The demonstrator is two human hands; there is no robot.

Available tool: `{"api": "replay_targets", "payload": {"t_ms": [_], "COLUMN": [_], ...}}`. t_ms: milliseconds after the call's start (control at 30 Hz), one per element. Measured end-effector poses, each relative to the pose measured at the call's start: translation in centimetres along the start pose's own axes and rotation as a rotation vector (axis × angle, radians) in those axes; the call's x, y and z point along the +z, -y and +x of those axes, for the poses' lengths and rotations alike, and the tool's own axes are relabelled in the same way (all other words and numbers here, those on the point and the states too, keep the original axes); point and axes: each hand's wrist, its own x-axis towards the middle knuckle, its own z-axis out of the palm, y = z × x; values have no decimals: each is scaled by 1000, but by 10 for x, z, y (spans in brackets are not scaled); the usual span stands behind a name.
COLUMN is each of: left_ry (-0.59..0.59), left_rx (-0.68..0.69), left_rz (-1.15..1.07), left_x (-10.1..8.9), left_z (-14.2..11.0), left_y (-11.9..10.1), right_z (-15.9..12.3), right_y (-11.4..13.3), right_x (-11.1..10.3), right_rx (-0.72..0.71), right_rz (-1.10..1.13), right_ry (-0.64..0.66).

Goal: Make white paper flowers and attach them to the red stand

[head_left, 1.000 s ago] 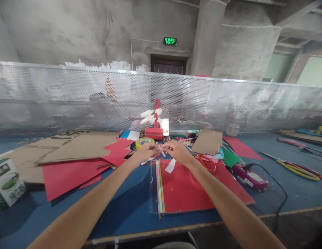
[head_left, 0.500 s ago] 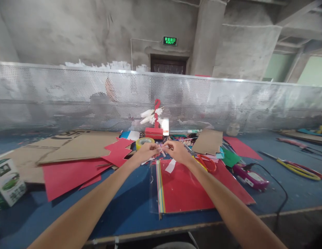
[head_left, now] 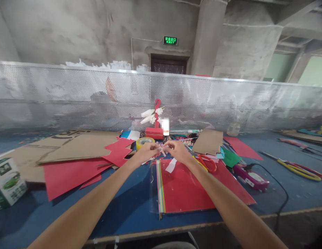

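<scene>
Both hands meet at the middle of the table, fingertips almost touching. My left hand [head_left: 148, 151] pinches one side of a small strip of white paper [head_left: 162, 150], and my right hand [head_left: 176, 150] pinches its other side. The fingers hide most of the strip, so its full shape cannot be made out. Just below lies a loose white paper scrap [head_left: 171, 166] on a clear packet of red paper [head_left: 187, 190]. A roll of tape [head_left: 144, 142] is behind my left hand. Beside my right wrist are scissors with orange-red handles [head_left: 209, 164].
Cardboard sheets [head_left: 72, 145] and red paper [head_left: 75, 176] cover the left side, near a green-and-white carton [head_left: 9, 181]. A red stand with white flowers [head_left: 154, 132] and a phone [head_left: 165, 127] stand behind. At right are a purple corded device [head_left: 250, 177] and yellow-red scissors [head_left: 298, 169].
My hands stay in nearly the same place, with the fingertips shifting slightly around the strip. A bit of yellow handle has come into sight beside my right wrist.
</scene>
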Motion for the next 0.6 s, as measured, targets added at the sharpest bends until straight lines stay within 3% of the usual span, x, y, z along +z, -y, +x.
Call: {"api": "replay_targets", "payload": {"t_ms": [267, 600], "left_ry": [-7, -10], "left_rx": [25, 31], "left_rz": [48, 54], "left_x": [0, 0], "left_z": [-2, -1], "left_y": [-4, -4], "right_z": [0, -1], "right_y": [0, -2], "right_x": [-1, 1], "right_rx": [-10, 75], "right_rz": [-108, 204], "right_ry": [-9, 34]}}
